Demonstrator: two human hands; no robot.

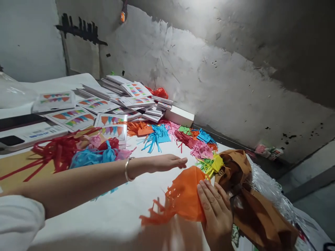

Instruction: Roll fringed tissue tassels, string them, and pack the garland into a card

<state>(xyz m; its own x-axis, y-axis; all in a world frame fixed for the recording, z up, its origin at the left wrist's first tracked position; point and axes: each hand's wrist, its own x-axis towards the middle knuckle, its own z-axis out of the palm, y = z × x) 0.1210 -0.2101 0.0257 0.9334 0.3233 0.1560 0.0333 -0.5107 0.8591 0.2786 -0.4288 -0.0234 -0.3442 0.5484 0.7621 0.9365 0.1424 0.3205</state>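
My right hand (216, 209) lies flat on an orange fringed paper piece (183, 200) on the white table (104, 216), fingers stretched out and pressing its right edge. My left hand (164, 162) reaches across above the table with its fingers straight and together, holding nothing, just above the top of the orange piece. A bangle sits on the left wrist. A yellow-green fringed piece (211, 164) lies just beyond the fingertips.
A brown cloth (251, 205) and clear plastic wrap (272, 191) lie at the right. Several coloured fringed pieces (183, 137) are scattered along the wall. Red and blue tassel bundles (78, 151) sit at the left. Stacks of printed packets (123, 101) fill the far table.
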